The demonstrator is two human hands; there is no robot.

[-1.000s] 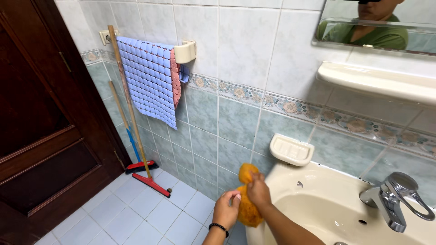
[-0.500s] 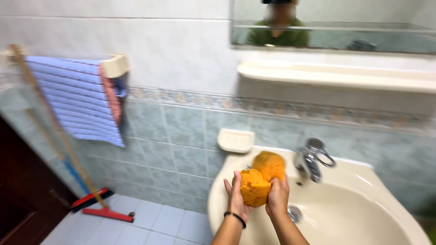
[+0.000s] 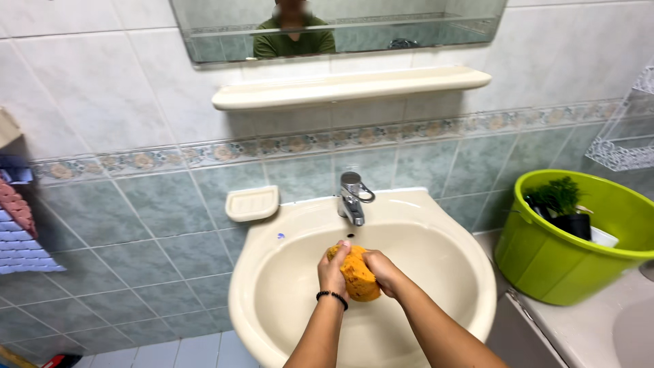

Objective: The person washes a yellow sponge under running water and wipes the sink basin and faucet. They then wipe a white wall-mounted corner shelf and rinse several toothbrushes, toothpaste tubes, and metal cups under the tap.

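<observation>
Hands are meeting over the middle of a cream washbasin (image 3: pixel 272 272), both gripping one orange sponge (image 3: pixel 357 276). The left hand (image 3: pixel 332 270) is curling its fingers over the sponge's left side and top, closed firmly on it, a dark band sitting round that wrist. The right hand (image 3: pixel 383 271) is clasping the sponge's right side, fingers bent tight against it. The sponge is hanging above the bowl, just in front of the chrome tap (image 3: pixel 353 197), not touching the basin.

A cream soap dish (image 3: pixel 252 203) is sitting on the tiled wall just left of the tap. Above, a long cream shelf (image 3: pixel 351 87) is running under a mirror (image 3: pixel 340 27). To the right, a lime-green bucket (image 3: pixel 558 255) is standing on a pale ledge, holding a small green plant in a dark pot (image 3: pixel 562 204). At the far left edge, a blue-and-pink woven cloth (image 3: pixel 17 218) is hanging. No labels or packages are showing clearly.
</observation>
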